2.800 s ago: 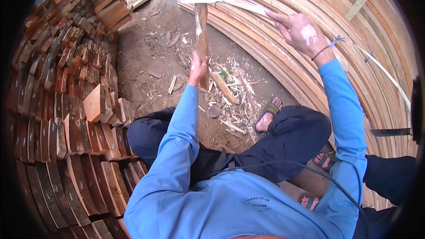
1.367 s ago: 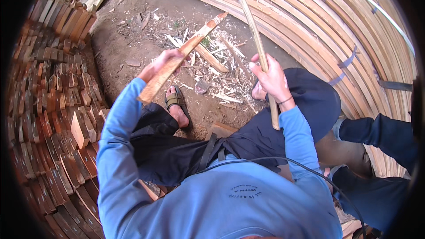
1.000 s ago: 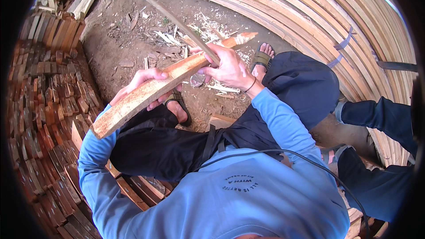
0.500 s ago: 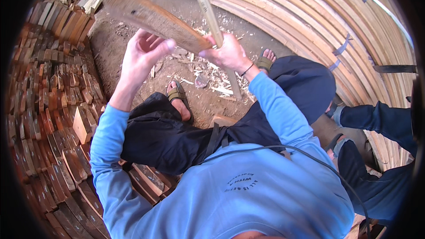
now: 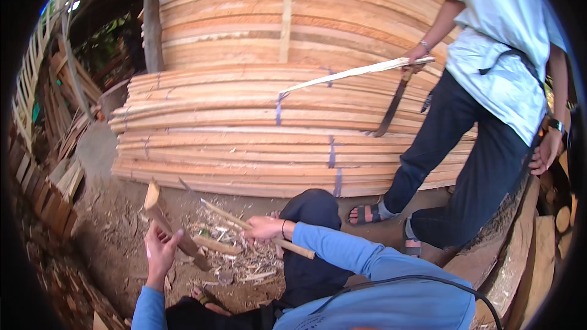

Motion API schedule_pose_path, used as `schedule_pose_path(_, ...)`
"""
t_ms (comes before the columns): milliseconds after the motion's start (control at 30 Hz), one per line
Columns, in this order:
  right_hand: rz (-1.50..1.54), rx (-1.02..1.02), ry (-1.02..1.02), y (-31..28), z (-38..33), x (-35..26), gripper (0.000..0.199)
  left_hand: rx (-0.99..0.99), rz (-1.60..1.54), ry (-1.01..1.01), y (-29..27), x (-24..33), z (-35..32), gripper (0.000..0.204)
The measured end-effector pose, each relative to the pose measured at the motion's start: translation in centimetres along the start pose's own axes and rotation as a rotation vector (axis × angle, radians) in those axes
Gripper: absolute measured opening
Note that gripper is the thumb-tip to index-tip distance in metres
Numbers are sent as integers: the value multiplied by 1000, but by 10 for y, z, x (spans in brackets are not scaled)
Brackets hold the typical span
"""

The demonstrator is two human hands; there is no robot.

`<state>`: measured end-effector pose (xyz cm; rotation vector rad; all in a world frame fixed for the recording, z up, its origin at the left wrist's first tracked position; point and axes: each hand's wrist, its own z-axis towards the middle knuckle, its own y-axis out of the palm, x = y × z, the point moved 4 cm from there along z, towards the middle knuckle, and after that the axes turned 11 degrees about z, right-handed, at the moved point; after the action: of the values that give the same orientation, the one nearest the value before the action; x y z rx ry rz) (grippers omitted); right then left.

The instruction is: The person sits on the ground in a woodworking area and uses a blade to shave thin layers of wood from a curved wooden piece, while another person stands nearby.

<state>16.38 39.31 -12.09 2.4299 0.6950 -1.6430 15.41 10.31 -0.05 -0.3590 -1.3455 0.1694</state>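
At the lower left, my left hand (image 5: 161,249) is closed on a short brown wooden board (image 5: 164,220), which stands tilted with its pale cut end up. To its right, my right hand (image 5: 265,228) is wrapped round a long wooden stick (image 5: 298,249) that slants from upper left to lower right. A thin dark piece like a blade shows at the stick's far end; how it joins the stick is hard to make out. The board and the stick are apart. Below them, a loose wood piece (image 5: 217,245) lies among pale wood shavings (image 5: 255,261) on the ground.
Tied bundles of long wooden strips (image 5: 232,146) are stacked across the front. At right stands another person (image 5: 483,104), holding a machete (image 5: 391,108) and a pale wood strip (image 5: 361,71). Stacked wood pieces (image 5: 46,256) line the left, and thick slabs (image 5: 520,256) the right.
The view has risen toward the stacked strips and the other person. My left hand, open beside the board before, now grips it. My right hand no longer touches the board and keeps the stick.
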Motion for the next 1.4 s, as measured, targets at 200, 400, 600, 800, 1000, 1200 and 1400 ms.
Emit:
schedule_pose_path(200, 179, 125, 223, -5, -27, 39, 32, -30, 466, 257, 2, 10, -4, 30)
schedule_pose_path(400, 218, 8, 170, 20, -35, 8, 30, -191, 520, 255, 5, 22, -8, 39)
schedule_pose_path(600, 103, -43, 45, 25, -34, -85, 52, -397, 645, 277, -3, 2, -3, 49)
schedule_pose_path(800, 23, -136, 13, -7, -32, -134, 62, -506, 690, 337, 5, -1, 1, 44)
schedule_pose_path(1000, 202, -206, 39, -9, -15, -119, 62, -460, 658, 395, -4, -5, 2, 43)
schedule_pose_path(1200, 208, -202, 38, -8, -21, -109, 58, -533, 719, 322, -1, -16, 1, 51)
schedule_pose_path(1400, 200, -174, 61, -15, -21, -104, 63, -535, 722, 314, -1, -8, -2, 43)
